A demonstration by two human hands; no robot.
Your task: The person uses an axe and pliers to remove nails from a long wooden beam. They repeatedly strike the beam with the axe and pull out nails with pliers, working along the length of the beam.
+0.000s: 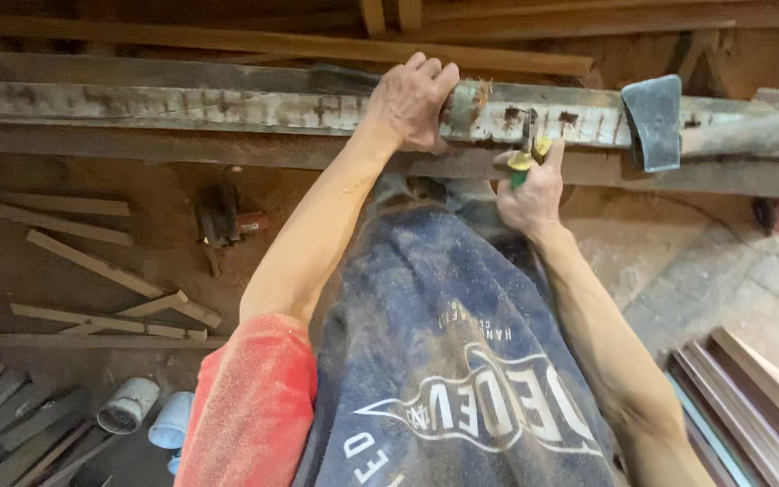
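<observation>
A long, weathered wooden beam [182, 106] with peeling white paint lies across the view, rusty nails showing near its right part. My left hand [412, 101] presses down on top of the beam with fingers curled over its far edge. My right hand [532, 191] is shut on pliers [528, 155] with yellow and green handles, whose jaws touch the beam's near face at a nail. An axe head [653, 119] rests over the beam just right of the pliers.
Loose wood strips [105, 269] lie on the dirt floor at left, beside a small red power tool [225, 221]. Two pipe pieces [148, 410] sit bottom left. Stacked boards [750, 397] lie bottom right; long planks [317, 43] lie behind the beam.
</observation>
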